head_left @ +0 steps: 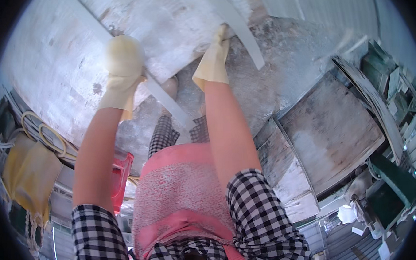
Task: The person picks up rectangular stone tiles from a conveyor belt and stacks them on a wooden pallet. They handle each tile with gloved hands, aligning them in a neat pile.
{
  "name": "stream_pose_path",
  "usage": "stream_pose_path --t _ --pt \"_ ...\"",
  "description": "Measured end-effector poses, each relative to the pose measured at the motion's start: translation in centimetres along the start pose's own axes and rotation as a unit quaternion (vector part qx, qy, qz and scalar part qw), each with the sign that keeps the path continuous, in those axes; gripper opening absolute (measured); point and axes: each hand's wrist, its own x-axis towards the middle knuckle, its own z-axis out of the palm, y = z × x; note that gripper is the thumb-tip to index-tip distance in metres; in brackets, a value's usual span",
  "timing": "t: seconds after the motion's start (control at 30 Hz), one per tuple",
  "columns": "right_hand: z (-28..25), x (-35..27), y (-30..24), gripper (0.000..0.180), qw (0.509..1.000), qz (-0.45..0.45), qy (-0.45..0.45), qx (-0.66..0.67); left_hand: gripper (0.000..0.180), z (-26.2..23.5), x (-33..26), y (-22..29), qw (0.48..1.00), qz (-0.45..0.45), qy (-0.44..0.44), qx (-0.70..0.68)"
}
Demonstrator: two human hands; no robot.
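Both hands wear cream rubber gloves and reach forward over a broad pale, stained sheet [63, 67]. My left hand [125, 56] is rounded and closed over a long whitish flat strip [171, 101], which runs diagonally beneath it towards my legs. Motion blurs its fingers. Farther right, my right hand [220, 42] is turned edge-on, fingers bent against the left edge of a second whitish strip [248, 41]. Its fingertips are partly hidden, but they appear to grip that strip. The strip's near end hangs past the sheet's edge, to the right of the hand.
Dark-stained boards [330, 128] lie at the right, beside a green machine frame [394, 176]. At the left are a yellow cloth-like piece [29, 170], a looped hose [43, 127] and a red plastic object [121, 181]. Corrugated metal [323, 1] stands at the far right.
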Motion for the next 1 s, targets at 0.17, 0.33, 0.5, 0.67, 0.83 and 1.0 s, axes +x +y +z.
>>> stream_pose_path --t 0.17,0.33,0.5,0.67,0.83,1.0 --pt "-9.9 -4.6 1.7 0.050 0.984 -0.121 -0.057 -0.114 0.106 -1.6 -0.2 2.1 0.821 -0.004 -0.163 0.546" --pt "-17.5 -10.8 6.0 0.042 0.997 0.026 -0.033 0.067 0.104 -1.8 1.7 2.2 0.816 0.012 -0.203 0.540" --pt "-20.6 -13.8 9.6 0.035 0.988 -0.008 -0.032 0.153 0.103 -0.5 2.3 1.5 0.773 0.013 -0.254 0.581" --pt "-23.6 -12.6 8.1 0.036 0.977 0.073 -0.095 0.174 0.088 1.2 3.3 4.0 0.739 0.003 -0.263 0.620" --pt "-25.9 -9.9 5.4 0.037 0.949 0.051 -0.102 0.292 0.048 4.3 4.0 9.3 0.717 -0.067 -0.235 0.653" --pt "-28.1 -9.0 3.5 0.041 0.946 0.065 -0.082 0.308 0.040 6.3 3.8 12.9 0.793 -0.057 -0.096 0.599"
